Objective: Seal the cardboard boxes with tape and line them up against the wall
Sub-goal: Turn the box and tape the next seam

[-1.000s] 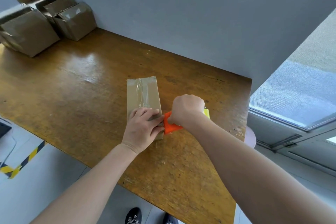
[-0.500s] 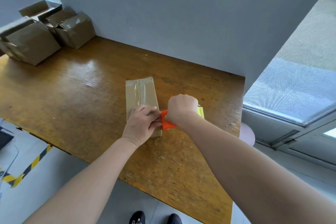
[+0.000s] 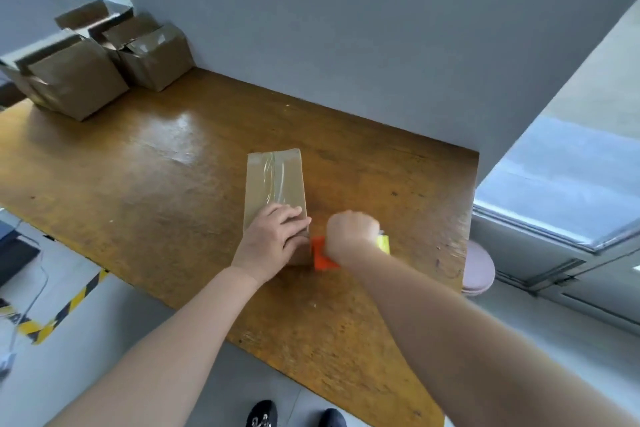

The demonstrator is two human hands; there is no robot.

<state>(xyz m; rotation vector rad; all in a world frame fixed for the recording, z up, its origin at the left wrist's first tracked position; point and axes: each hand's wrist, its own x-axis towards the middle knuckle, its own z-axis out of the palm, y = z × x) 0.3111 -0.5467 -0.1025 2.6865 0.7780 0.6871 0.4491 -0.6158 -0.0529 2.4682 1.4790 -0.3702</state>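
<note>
A narrow cardboard box (image 3: 273, 180) lies in the middle of the wooden table (image 3: 156, 191), a strip of clear tape running along its top. My left hand (image 3: 273, 239) rests flat on the near end of the box, fingers straight. My right hand (image 3: 351, 232) grips an orange and yellow tape dispenser (image 3: 322, 255) just right of the box's near corner, low against the table. The dispenser is mostly hidden under my fist.
Several cardboard boxes (image 3: 86, 69) stand at the far left of the table by the grey wall (image 3: 346, 28). A round pink stool (image 3: 479, 267) sits off the table's right edge, below a window. My shoes show at the near edge.
My right hand with the dispenser has moved slightly down and away from the box's near end. My left hand stays on the box. The view has shifted.
</note>
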